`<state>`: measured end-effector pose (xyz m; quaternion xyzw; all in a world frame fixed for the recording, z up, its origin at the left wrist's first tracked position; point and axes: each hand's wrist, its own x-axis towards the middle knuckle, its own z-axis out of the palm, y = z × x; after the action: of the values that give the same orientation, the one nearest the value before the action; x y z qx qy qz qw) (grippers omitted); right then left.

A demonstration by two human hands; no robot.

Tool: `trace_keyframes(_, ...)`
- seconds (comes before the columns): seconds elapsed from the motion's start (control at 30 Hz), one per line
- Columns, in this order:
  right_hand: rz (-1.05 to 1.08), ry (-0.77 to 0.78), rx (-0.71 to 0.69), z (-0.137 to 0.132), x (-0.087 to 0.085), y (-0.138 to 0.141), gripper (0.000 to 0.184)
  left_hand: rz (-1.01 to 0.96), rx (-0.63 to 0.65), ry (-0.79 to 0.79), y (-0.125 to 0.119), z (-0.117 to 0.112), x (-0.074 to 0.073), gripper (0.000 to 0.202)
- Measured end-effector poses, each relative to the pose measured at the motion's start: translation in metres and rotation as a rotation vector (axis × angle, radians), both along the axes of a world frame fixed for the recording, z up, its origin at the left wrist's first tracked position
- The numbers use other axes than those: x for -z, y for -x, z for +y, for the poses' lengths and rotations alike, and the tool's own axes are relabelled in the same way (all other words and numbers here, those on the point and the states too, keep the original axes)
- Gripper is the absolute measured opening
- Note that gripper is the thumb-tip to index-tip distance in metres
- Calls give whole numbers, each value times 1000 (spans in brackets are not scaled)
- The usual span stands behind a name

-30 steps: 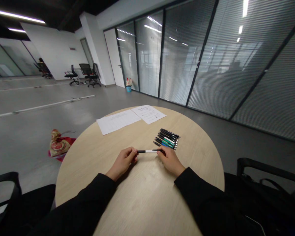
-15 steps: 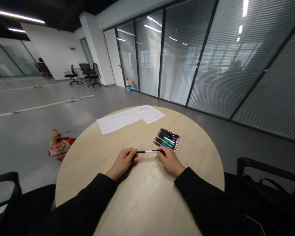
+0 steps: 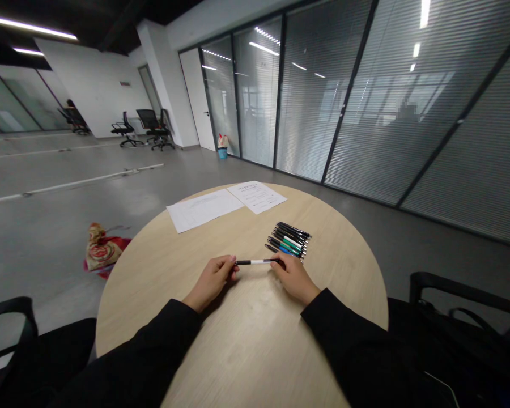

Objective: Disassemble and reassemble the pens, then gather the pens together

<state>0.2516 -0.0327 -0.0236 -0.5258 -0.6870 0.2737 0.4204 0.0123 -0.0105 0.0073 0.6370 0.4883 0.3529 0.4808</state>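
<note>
Nothing shifting since earlier. Left hand [image 3: 212, 279] and right hand [image 3: 292, 276] each pinching one end of the pen [image 3: 255, 262], just beside the pen row [image 3: 289, 240]. Likely handling light, stiff, slick; end grips suiting it.

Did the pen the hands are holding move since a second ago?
No. The pen still spans between the left hand and right hand, just as close to the row of pens on the table.

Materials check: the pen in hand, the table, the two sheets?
Pen: probably plastic, with a smooth white barrel and black ends. The left hand and right hand each hold one end. Table: light wood grain with a matte finish. It could be laminate or veneer, and the look doesn't settle which. Sheets: paper, thin, white and lying flat, with faint print.
</note>
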Motion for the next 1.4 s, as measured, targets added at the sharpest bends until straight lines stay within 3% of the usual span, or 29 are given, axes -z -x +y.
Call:
trace_keyframes(0.23,-12,-13,4,-2,-3,-1,17,-154,28,-57,1,3,6,31)
trace_keyframes(0.47,-18,15,12,-2,-5,0,16,-107,12,-56,1,3,5,29)
trace_keyframes(0.93,-6,-22,-30,-1,-3,-1,19,38,9,-47,-1,-2,-8,48)
trace_keyframes(1.2,-12,-29,-19,-1,-3,0,19,-137,14,-60,-1,1,0,32)
trace_keyframes(1.4,-13,-22,-13,-2,-5,0,18,-79,26,-64,1,2,3,31)
